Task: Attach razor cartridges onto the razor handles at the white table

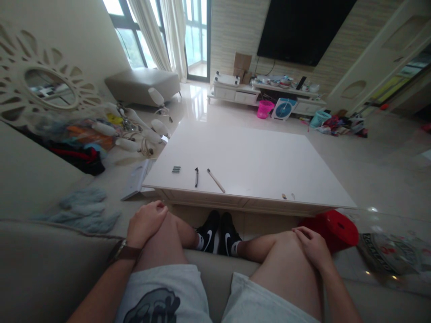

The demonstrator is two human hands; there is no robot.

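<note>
I sit on a sofa behind a low white table [256, 152]. My left hand [146, 222] rests on my left knee with its fingers curled over it and holds nothing. My right hand [313, 246] lies flat on my right knee, fingers spread, also holding nothing. On the table's near side lie a small dark block [176, 169], a short black tool [196, 176] and a thin pale stick [216, 180]. Two tiny bits [288, 196] sit near the front right edge. My black shoes [217, 233] rest under the table.
A red round stool or tub [336, 228] stands by my right knee. A pile of lamp parts [141, 130] and cloth lies on the floor at left. A TV stand [266, 92], pink basket [265, 109] and fan [283, 108] line the far wall.
</note>
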